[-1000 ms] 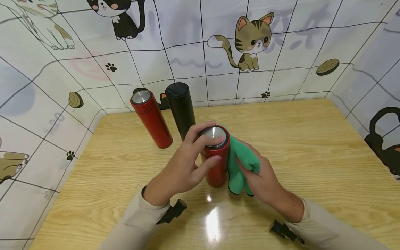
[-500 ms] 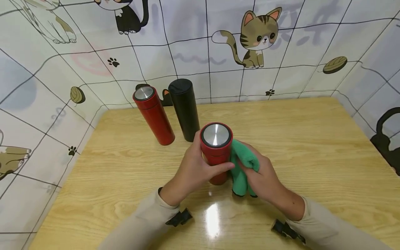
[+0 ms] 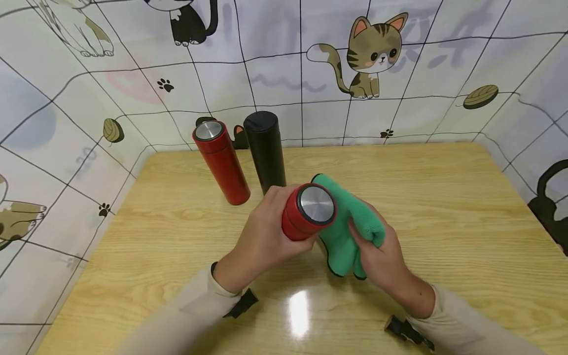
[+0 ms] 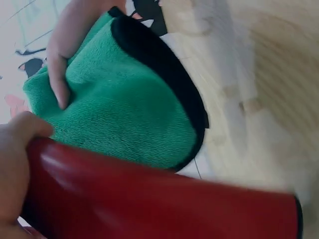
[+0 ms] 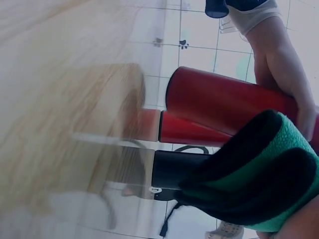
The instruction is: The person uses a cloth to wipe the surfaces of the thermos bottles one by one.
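Observation:
My left hand (image 3: 262, 234) grips a red thermos bottle (image 3: 295, 219) with a brushed-metal disc on its lid. The bottle is tilted, and its base (image 5: 174, 92) appears off the tabletop in the right wrist view. A green towel (image 3: 343, 229) with dark edging is bunched in my right hand (image 3: 385, 261), fingers and thumb closed on it. In the head view the towel lies right beside the bottle; whether they touch cannot be told. From the left wrist, the towel (image 4: 124, 109) spreads behind the bottle (image 4: 159, 194).
Behind my left hand stand a second red thermos (image 3: 224, 170) and a black bottle (image 3: 266, 148), both upright. The wooden table (image 3: 443, 222) meets a white wall sheet (image 3: 275, 79) printed with cats and grid lines. Light glares on the tabletop near the front.
My left hand has gone from the bottle's lid to its body and tilted the bottle up off the table. The towel in my right hand has spread open more behind it.

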Demonstrator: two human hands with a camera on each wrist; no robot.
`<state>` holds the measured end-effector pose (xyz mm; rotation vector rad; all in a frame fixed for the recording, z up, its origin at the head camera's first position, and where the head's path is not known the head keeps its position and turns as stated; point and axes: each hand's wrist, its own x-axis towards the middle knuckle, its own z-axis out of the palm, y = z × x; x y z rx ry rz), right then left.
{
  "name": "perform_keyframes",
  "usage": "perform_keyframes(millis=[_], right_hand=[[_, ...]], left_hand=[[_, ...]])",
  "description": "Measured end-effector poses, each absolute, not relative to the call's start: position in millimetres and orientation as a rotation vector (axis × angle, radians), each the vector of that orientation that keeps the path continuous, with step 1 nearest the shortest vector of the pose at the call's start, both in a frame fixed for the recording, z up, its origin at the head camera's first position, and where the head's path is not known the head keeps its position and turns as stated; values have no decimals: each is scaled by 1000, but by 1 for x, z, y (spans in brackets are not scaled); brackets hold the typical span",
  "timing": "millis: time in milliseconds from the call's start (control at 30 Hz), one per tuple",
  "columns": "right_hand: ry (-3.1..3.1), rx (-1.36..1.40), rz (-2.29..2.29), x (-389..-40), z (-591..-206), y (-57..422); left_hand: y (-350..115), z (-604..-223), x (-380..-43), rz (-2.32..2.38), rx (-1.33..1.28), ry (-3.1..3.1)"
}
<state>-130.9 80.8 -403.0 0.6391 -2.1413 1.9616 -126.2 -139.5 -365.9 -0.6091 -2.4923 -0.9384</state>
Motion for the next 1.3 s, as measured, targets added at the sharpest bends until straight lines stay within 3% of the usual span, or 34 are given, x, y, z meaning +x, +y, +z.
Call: perform_keyframes(millis=[267,567,1300], right_hand=[[-1870,830,1914,-126,-405,78],[-1754,1236,1894,-130,-408,74],[-2087,1125,1774,-126,-412,79]], left_hand=[[-147,-365,-129,-362,-574,-2589],[-149,-373,-132,-183,-488,-2662],[-145,-376,-124,-126,-454,-2728]])
